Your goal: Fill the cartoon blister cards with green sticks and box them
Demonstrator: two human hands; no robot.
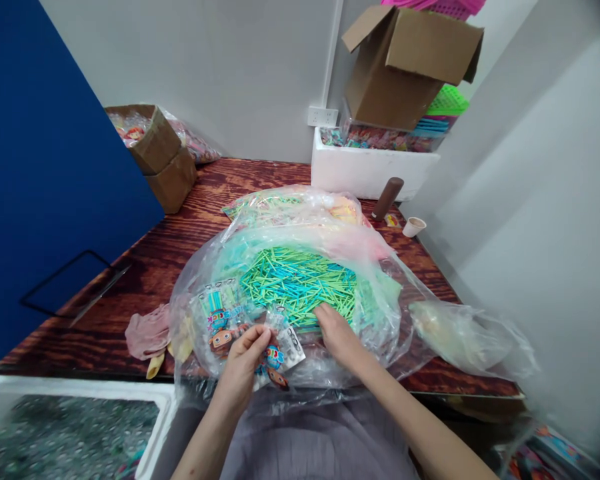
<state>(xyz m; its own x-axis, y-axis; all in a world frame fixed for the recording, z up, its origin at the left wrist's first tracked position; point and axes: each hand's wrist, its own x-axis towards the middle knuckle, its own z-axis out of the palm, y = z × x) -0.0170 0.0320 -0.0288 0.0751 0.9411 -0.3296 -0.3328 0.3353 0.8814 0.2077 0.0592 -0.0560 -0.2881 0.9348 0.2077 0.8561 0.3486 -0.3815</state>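
Observation:
A large clear plastic bag (380, 340) lies spread open, with a heap of thin green and blue sticks (295, 280) inside. My left hand (245, 357) pinches a small printed clear packet (291, 348) between thumb and fingers, in front of the heap. At the heap's near right edge, my right hand (334, 333) has its fingers drawn together on the thin sticks; its fingertips are partly hidden there. Several more printed packets (219, 317), with a cartoon face on them, lie left of the heap beside my left hand.
White foam box (375, 170) with a cardboard box (395, 73) above it, back right. Near it stand a brown bottle (387, 199) and a paper cup (414, 227). Pink cloth-like piece (147, 332) lies left. Another foam box (80, 387) is front left.

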